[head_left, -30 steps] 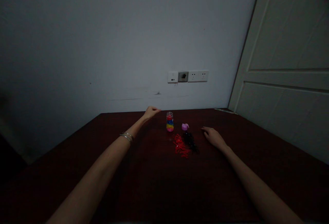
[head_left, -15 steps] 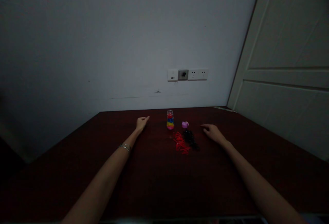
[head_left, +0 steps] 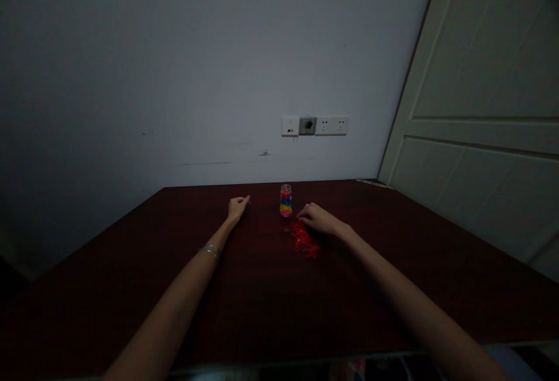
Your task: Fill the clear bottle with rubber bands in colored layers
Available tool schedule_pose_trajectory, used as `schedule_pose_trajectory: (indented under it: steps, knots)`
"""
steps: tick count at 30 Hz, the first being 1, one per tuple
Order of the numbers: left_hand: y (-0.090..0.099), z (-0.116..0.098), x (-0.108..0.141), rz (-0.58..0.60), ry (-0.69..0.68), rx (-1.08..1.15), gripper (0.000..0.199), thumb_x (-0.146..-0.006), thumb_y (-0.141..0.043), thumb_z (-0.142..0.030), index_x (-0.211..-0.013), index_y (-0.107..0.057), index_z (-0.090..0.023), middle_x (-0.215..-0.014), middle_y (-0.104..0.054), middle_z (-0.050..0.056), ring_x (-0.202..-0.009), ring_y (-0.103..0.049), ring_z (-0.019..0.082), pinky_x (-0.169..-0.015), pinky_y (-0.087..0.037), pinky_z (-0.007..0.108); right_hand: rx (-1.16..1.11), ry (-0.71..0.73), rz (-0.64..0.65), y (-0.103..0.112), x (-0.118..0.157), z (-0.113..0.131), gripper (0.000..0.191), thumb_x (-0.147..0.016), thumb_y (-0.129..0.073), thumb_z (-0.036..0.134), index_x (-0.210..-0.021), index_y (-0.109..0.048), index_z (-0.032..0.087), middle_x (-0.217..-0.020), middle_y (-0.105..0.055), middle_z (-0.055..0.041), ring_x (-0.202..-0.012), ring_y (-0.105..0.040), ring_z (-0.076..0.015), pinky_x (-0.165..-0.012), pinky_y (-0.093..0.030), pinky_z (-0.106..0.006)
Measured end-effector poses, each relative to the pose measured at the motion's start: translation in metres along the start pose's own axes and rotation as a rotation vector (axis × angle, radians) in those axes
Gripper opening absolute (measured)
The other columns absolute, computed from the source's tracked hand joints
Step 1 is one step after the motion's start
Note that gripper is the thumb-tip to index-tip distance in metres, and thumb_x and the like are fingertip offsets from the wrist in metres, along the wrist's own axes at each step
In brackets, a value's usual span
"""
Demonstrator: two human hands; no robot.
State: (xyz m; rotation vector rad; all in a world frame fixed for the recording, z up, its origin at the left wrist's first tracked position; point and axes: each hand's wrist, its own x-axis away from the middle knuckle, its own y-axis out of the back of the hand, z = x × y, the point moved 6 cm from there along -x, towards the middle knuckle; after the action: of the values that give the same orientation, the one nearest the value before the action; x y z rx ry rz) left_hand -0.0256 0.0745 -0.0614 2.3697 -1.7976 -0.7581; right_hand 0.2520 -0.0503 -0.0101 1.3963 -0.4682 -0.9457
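On the dark red table (head_left: 262, 305), my left hand (head_left: 237, 207) rests with its fingers curled and thumb out, left of the jar. A tiny reddish spot shows by its thumb, too small to name. My right hand (head_left: 318, 218) reaches over the far end of a pile of red rubber bands (head_left: 304, 242), its fingers bent downward and somewhat apart. Just beyond its fingertips stands a clear, uncapped jar (head_left: 286, 201), filled with layers of pink, yellow, blue and red. My right hand mostly covers the purple lid, and the black pile is hidden under the hand and wrist.
Behind the table is a pale wall (head_left: 209, 78) with a row of sockets (head_left: 332, 126). A white panelled door (head_left: 476, 101) stands at the right. The table's front edge runs along the bottom, with unclear items below it.
My right hand has moved left, from beside the black pile to over the red rubber bands, covering the black pile and most of the purple lid. My left hand stays in place.
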Motion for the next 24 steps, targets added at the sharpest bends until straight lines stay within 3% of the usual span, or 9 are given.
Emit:
schedule_pose_trajectory:
  steps: [5,10,14,19,24]
  knots:
    - [0.000,0.000,0.000,0.002,-0.009,-0.018,0.038,-0.068,-0.053,-0.048,-0.061,-0.066,-0.013,-0.041,-0.052,0.000,-0.046,-0.048,0.013,-0.049,-0.031,0.023,0.134,-0.023,0.079,-0.017,-0.013,-0.005,0.033,-0.084,-0.040,0.017,-0.102,-0.067,0.021,-0.103,-0.067,-0.0089,-0.095,-0.058,-0.0208,-0.088,-0.033,-0.031]
    - [-0.001,0.000,0.000,-0.001,-0.016,-0.052,0.037,-0.069,-0.051,-0.046,-0.063,-0.067,-0.013,-0.046,-0.056,0.002,-0.051,-0.051,0.014,-0.052,-0.033,0.023,0.151,-0.059,0.147,-0.020,-0.016,-0.006,0.033,-0.081,-0.041,0.016,-0.099,-0.068,0.021,-0.102,-0.067,-0.0087,-0.095,-0.057,-0.0214,-0.088,-0.032,-0.032]
    - [-0.001,0.001,-0.002,0.001,-0.040,-0.076,0.036,-0.070,-0.051,-0.044,-0.061,-0.067,-0.014,-0.053,-0.060,0.003,-0.054,-0.053,0.014,-0.054,-0.034,0.023,-0.001,-0.116,0.222,-0.020,-0.014,-0.010,0.030,-0.079,-0.045,0.016,-0.096,-0.069,0.018,-0.094,-0.069,-0.0079,-0.089,-0.058,-0.0185,-0.084,-0.036,-0.028]
    - [-0.002,0.000,-0.002,0.019,-0.042,-0.109,0.032,-0.069,-0.052,-0.041,-0.058,-0.066,-0.014,-0.055,-0.061,0.002,-0.056,-0.052,0.014,-0.055,-0.034,0.023,-0.244,-0.171,0.344,-0.021,-0.007,-0.014,0.028,-0.074,-0.053,0.022,-0.097,-0.067,0.014,-0.089,-0.068,-0.0068,-0.076,-0.059,-0.0150,-0.067,-0.042,-0.023]
    - [-0.001,-0.005,0.001,0.021,-0.053,-0.116,0.031,-0.069,-0.052,-0.039,-0.056,-0.066,-0.014,-0.052,-0.059,0.002,-0.055,-0.051,0.014,-0.056,-0.033,0.024,-0.267,-0.194,0.406,-0.017,0.000,-0.007,0.034,-0.065,-0.064,0.028,-0.096,-0.066,0.012,-0.082,-0.066,-0.0057,-0.068,-0.057,-0.0140,-0.057,-0.040,-0.021]
